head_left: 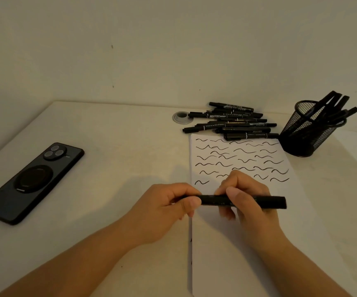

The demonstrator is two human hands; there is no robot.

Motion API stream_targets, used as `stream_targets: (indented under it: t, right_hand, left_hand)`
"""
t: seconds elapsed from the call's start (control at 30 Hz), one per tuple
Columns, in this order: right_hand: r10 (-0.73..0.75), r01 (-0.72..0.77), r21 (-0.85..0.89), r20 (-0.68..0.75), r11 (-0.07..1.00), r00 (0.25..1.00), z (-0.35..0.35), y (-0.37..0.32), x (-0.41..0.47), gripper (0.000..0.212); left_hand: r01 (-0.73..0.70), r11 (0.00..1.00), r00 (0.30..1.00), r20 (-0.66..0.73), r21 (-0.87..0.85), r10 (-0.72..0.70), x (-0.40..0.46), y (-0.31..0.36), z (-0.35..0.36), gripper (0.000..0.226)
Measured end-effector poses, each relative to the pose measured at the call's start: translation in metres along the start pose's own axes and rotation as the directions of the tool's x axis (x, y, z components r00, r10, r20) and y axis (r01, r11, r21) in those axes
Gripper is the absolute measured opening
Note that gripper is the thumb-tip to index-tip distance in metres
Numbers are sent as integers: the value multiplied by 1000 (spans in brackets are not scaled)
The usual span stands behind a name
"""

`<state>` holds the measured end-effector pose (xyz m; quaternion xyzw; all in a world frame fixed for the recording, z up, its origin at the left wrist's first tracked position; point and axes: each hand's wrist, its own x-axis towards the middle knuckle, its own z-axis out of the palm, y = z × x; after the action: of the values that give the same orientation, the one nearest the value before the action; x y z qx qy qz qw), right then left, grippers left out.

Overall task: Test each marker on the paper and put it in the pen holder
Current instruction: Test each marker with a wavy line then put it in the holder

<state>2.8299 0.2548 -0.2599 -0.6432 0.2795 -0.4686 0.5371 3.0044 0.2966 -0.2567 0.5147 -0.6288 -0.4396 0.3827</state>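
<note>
A single head-worn wide-angle camera looked forward and down, close over a pale desk [113,146] that met a wall [130,50] beyond.

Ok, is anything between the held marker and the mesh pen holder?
Nothing visible: the black marker, held by both hands, has only scribbled white paper between it and the black mesh pen holder.

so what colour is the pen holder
Black wire mesh pen holder, seen in the head view.
</note>
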Motion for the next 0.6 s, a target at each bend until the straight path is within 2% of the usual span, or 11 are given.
stream_targets:
  t: [0.1, 0.2, 0.3, 0.4, 0.5, 0.57, 0.6]
  right_hand:
    - [28, -31, -22, -111, 999, 993, -8, -6, 3, 18]
    - [69, -101, -156, -198, 983, 978, -21, -10, 7, 25]
    - [123, -139, -415, -65, 899, 990, -28, -14, 8, 14]
    - [144, -103, -592, 23, 799, 989, -33, -21, 11, 7]
    - [115, -21, -693, 90, 720, 989, -34, -29, 17, 10]
    - [76, 13, -706, 95, 708, 993, -35, -33, 22, 4]
    - [57, 30, -708, 99, 706, 993, -36, -35, 24, 7]
  left_hand:
    - [6, 1000, 997, -83, 18, -5, 1, -2, -10, 15]
    - [21, 999, 986, -165, 38, -14, 1, -4, -19, 20]
    - [24, 999, 968, -249, 30, -15, 4, -2, -24, 12]
    - [17, 998, 965, -261, 59, -1, 13, 4, -24, 20]
    - [-21, 991, 966, -252, 136, 55, 28, 20, -17, 25]
    - [-87, 970, 968, -211, 228, 136, 38, 33, -8, 22]
    - [-130, 951, 967, -178, 279, 184, 43, 40, -3, 17]
